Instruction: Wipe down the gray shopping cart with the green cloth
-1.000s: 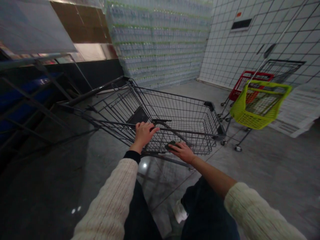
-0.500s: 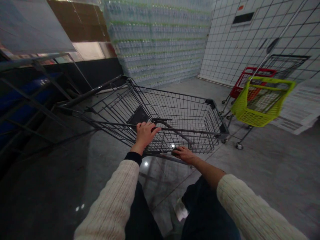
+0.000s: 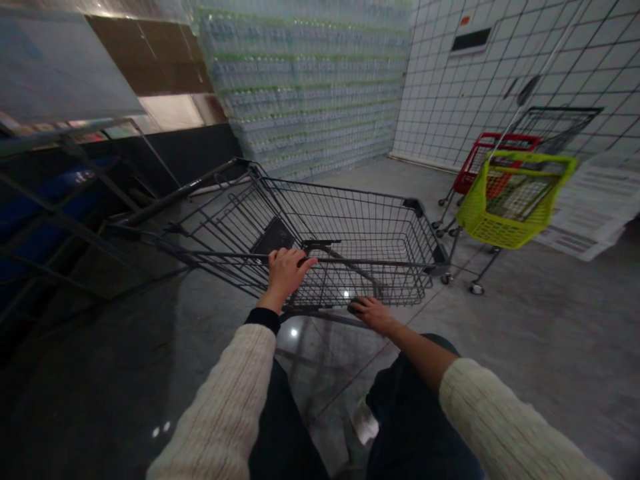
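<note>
A grey, smooth floor (image 3: pixel 540 327) carries everything here, its surface showing bright light reflections just below the left hand's (image 3: pixel 285 270) grip and a thin seam running diagonally to the right of it. The grey wire shopping cart (image 3: pixel 370 262) stands on it directly under that grip, spreading to both sides. Beyond the grip, a tall stack of bottles (image 3: pixel 310 87) reaches down to floor level. Well to the right, a yellow-green basket cart (image 3: pixel 510 230) and a red cart (image 3: pixel 470 167) stand on wheels; nearer, below the grip, a white shoe (image 3: pixel 367 421) rests.
</note>
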Motion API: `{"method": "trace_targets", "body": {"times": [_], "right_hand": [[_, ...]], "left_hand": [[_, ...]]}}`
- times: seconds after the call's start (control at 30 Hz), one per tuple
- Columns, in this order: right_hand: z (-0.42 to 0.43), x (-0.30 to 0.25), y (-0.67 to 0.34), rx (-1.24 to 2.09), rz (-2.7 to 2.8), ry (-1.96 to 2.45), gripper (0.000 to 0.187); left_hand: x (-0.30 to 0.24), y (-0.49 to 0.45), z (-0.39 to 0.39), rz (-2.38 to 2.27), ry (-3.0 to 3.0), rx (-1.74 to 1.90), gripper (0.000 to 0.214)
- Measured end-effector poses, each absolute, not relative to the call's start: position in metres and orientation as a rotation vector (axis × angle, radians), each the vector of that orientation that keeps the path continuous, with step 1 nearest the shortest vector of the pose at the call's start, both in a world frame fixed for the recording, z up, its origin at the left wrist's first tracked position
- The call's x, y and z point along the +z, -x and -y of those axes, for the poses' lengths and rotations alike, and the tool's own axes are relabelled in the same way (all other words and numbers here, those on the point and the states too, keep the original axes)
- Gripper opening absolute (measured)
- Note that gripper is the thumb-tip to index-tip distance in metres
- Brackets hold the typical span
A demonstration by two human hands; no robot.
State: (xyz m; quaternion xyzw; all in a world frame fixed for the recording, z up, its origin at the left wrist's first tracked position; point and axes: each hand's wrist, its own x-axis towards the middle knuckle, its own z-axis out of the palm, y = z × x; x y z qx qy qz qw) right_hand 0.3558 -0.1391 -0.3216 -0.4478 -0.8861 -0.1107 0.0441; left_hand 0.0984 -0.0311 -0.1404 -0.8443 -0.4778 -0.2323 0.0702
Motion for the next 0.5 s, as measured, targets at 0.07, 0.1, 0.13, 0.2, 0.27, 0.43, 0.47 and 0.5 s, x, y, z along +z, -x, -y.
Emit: {"method": "trace_targets", "body": {"times": [0.07, 0.1, 0.13, 0.2, 0.27, 0.43, 0.47, 0.5], "right_hand": [[0.148, -0.311, -0.356, -0.367, 2.637, 1.359, 0.025], [0.150, -0.301, -0.356, -0.393, 2.606, 1.327, 0.028], [0.150, -0.291, -0.357, -0.422, 2.580, 1.292, 0.031], [0.146, -0.272, -0.364, -0.474, 2.548, 1.258, 0.034], [0.140, -0.265, -0.375, -0.485, 2.553, 1.269, 0.033], [0.148, -0.300, -0.397, -0.380, 2.655, 1.358, 0.030], [0.152, -0.308, -0.397, -0.357, 2.647, 1.409, 0.029], [0.156, -0.313, -0.395, -0.339, 2.631, 1.456, 0.029]], "left_hand": [[-0.141, -0.098, 0.030, 1.436, 2.532, -0.706, 0.038], [-0.141, -0.097, 0.030, 1.438, 2.528, -0.708, 0.038], [-0.141, -0.097, 0.029, 1.442, 2.525, -0.708, 0.038], [-0.141, -0.095, 0.027, 1.449, 2.524, -0.703, 0.037], [-0.141, -0.094, 0.025, 1.449, 2.529, -0.702, 0.037], [-0.139, -0.091, 0.023, 1.444, 2.532, -0.676, 0.036], [-0.139, -0.091, 0.023, 1.442, 2.529, -0.669, 0.036], [-0.139, -0.090, 0.022, 1.441, 2.525, -0.663, 0.036]]}}
